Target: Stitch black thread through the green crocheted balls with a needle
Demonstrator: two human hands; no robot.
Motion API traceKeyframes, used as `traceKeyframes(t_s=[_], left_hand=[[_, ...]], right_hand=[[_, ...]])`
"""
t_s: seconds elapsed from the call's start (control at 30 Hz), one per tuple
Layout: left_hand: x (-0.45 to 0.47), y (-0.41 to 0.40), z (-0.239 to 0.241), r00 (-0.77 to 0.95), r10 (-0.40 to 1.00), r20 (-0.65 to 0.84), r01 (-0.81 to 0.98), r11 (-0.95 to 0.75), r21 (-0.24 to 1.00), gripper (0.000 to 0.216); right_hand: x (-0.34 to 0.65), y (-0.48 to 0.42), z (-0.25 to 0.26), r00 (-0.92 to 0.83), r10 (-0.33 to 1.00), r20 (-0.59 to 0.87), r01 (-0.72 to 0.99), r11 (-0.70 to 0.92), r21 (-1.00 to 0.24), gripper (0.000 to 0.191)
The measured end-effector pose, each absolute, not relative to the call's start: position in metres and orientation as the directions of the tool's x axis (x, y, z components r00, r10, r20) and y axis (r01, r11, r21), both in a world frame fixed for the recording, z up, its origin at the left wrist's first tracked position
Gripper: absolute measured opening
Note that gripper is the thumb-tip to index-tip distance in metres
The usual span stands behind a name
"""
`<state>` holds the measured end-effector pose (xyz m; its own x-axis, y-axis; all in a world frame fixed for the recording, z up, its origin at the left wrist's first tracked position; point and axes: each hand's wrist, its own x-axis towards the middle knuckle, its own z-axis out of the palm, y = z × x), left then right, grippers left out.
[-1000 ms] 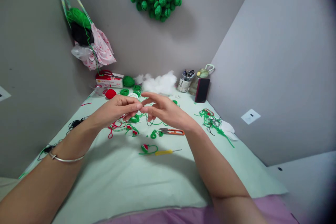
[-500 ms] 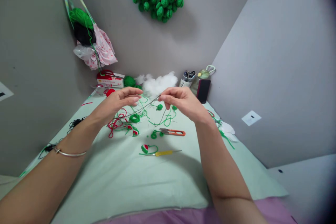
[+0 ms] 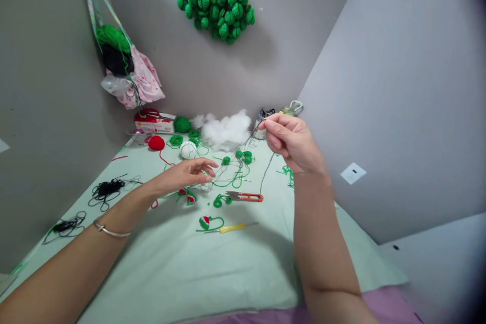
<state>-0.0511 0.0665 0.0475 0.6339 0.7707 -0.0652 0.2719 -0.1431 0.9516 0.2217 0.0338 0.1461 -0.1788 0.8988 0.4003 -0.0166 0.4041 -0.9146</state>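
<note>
My right hand (image 3: 290, 140) is raised, its thumb and forefinger pinched on thin black yarn strands (image 3: 247, 145). The strands slant down from the fingertips towards my left hand (image 3: 193, 172), and a single tail hangs below the right hand to the thread snips. My left hand is lower, its fingers loosely curved and apart, with strands passing near the fingertips; any contact is hard to make out. Below the hands lie orange-handled thread snips (image 3: 246, 197), a yellow-handled crochet hook (image 3: 232, 228) and a small red and green crocheted piece (image 3: 204, 222).
A red yarn ball (image 3: 156, 143), a white yarn ball (image 3: 189, 150) and fluffy white stuffing (image 3: 226, 131) sit towards the back wall. Tangled black yarn (image 3: 107, 189) lies at left. A bunch of green crocheted balls (image 3: 218, 2) and a pink dotted bag (image 3: 146, 78) hang above.
My right hand has moved up and right with the black yarn, drawing the strands out. The left hand has dropped lower and slightly right. The view has shifted a little.
</note>
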Motion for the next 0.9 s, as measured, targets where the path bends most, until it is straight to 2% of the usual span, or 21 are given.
traceKeyframes(t_s=[0.13, 0.27, 0.5, 0.7, 0.9], left_hand=[[-0.039, 0.060, 0.039, 0.633, 0.771, -0.070, 0.257, -0.124, 0.958, 0.056], [-0.035, 0.059, 0.035, 0.643, 0.766, -0.032, 0.276, -0.192, 0.942, 0.037], [-0.070, 0.080, 0.047, 0.536, 0.843, 0.040, 0.291, -0.229, 0.929, 0.033], [-0.118, 0.100, 0.056, 0.438, 0.892, 0.113, 0.484, -0.340, 0.806, 0.034], [-0.174, 0.124, 0.039, 0.227, 0.956, 0.186, 0.605, -0.288, 0.743, 0.037]], right_hand=[[0.226, 0.034, 0.148, -0.148, 0.895, 0.420, -0.021, 0.422, -0.906, 0.025], [0.231, 0.034, 0.149, -0.117, 0.889, 0.443, -0.039, 0.441, -0.897, 0.026], [0.246, 0.035, 0.155, -0.027, 0.897, 0.440, -0.144, 0.432, -0.890, 0.026], [0.265, 0.038, 0.158, 0.030, 0.895, 0.445, -0.280, 0.434, -0.856, 0.021], [0.279, 0.041, 0.157, 0.113, 0.887, 0.448, -0.269, 0.461, -0.846, 0.012]])
